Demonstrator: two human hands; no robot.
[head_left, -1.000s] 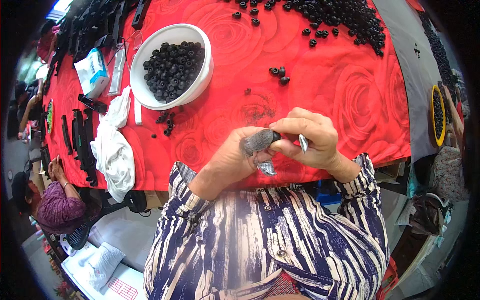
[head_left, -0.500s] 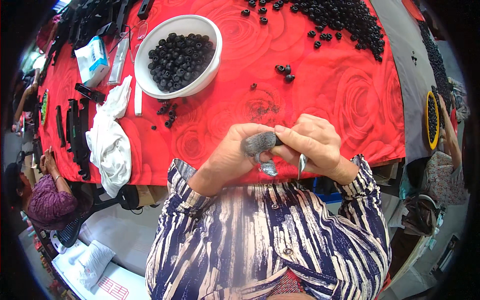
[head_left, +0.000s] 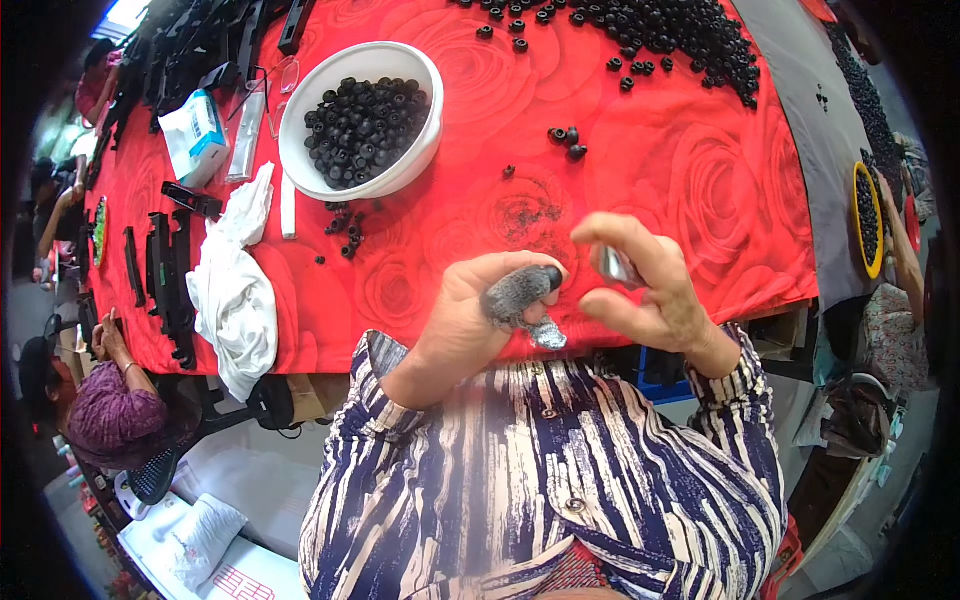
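My left hand [head_left: 455,330] is closed in front of my chest, pinching a small black rounded part [head_left: 553,277]. A grey, worn-looking wrap [head_left: 515,295] covers a finger of that hand, and a ragged silvery strip [head_left: 547,334] hangs below it. To the right, apart from the part, is my right hand [head_left: 665,300], thumb and forefinger spread wide. A shiny silver metal tool [head_left: 617,266] sits within its fingers, mostly hidden, so its full shape cannot be made out. Dark crumbs [head_left: 535,214] lie on the red cloth just beyond my hands.
A white bowl [head_left: 432,135] of black parts stands ahead left on the red tablecloth [head_left: 700,200]. More black parts [head_left: 680,40] are heaped far right. A white cloth [head_left: 235,310], a tissue box [head_left: 195,135] and long black pieces [head_left: 170,275] lie left. Other people sit at both sides.
My right hand has drawn away from my left and opened its thumb and forefinger. The left hand still grips the black part, whose end is now uncovered.
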